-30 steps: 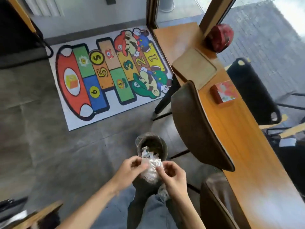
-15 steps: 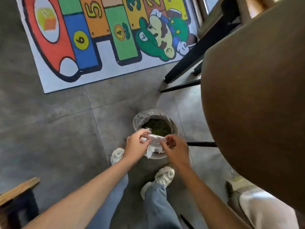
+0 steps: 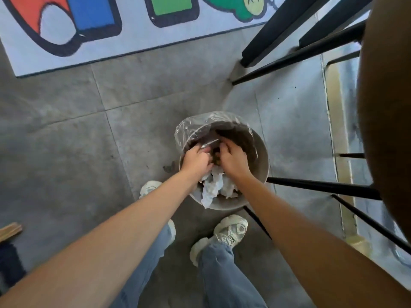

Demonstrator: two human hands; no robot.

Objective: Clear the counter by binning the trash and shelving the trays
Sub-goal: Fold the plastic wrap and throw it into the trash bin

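Both hands in the bin (image 3: 261, 174) on the floor, left hand (image 3: 195, 162) and right hand (image 3: 232, 161) with fingers curled down over crumpled paper (image 3: 213, 187); whether gripping, cannot tell; best pressed well below the liner (image 3: 189, 130) rim, then let go cleanly.

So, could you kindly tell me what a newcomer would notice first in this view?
Both hands, the left hand and right hand, reach into a round bin on the grey floor at centre, above crumpled white paper. A bright cartoon mat lies along the top, and a brown chair back fills the right edge.
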